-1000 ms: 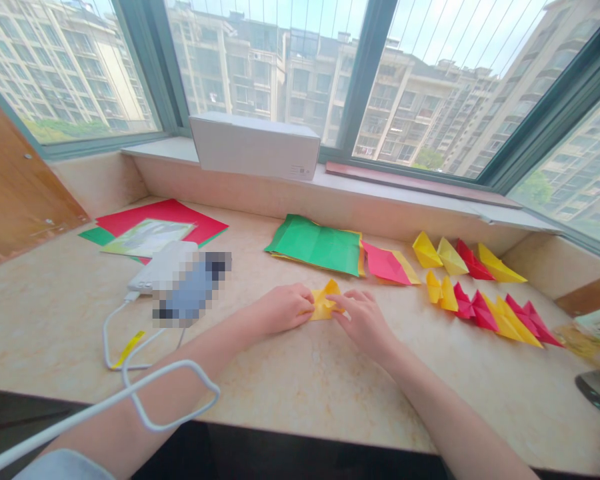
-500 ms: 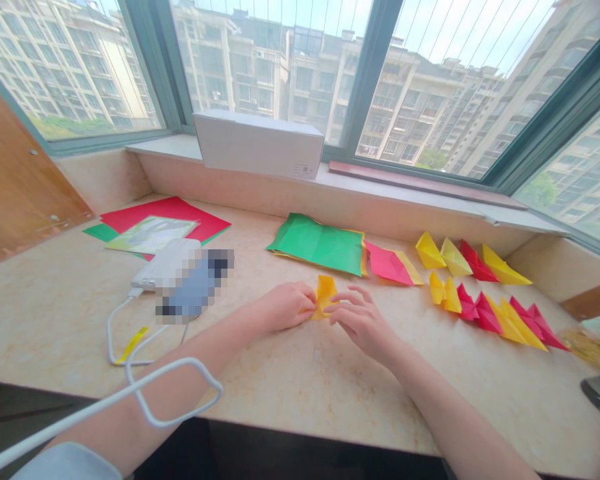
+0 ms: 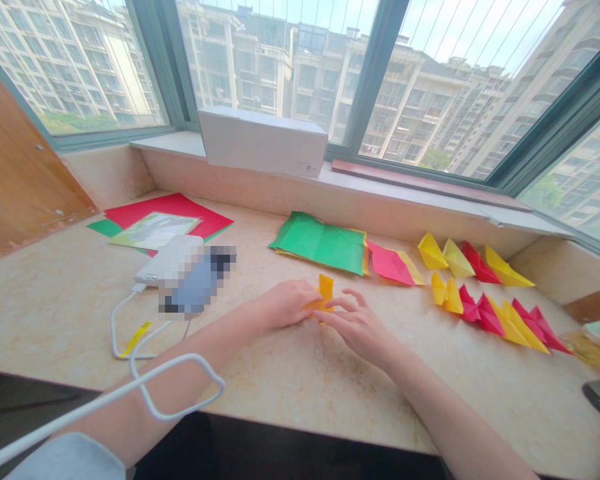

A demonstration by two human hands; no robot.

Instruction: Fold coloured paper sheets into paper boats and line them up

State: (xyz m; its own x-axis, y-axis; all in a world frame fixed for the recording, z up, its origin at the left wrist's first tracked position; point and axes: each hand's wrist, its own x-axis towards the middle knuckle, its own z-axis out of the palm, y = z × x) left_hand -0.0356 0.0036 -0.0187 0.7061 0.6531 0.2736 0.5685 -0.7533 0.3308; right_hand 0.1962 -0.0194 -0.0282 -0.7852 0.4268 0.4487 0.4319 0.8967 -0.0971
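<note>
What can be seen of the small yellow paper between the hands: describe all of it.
The small yellow paper is orange-yellow and looks thin and matt. It is folded, with a narrow flap that appears to stand up; its lower part shows only in slivers. It is at the pale countertop, nearer the person than the green sheet. The grip of the left hand covers its left side; the right hand meets its right side. Its underside is hidden.
</note>
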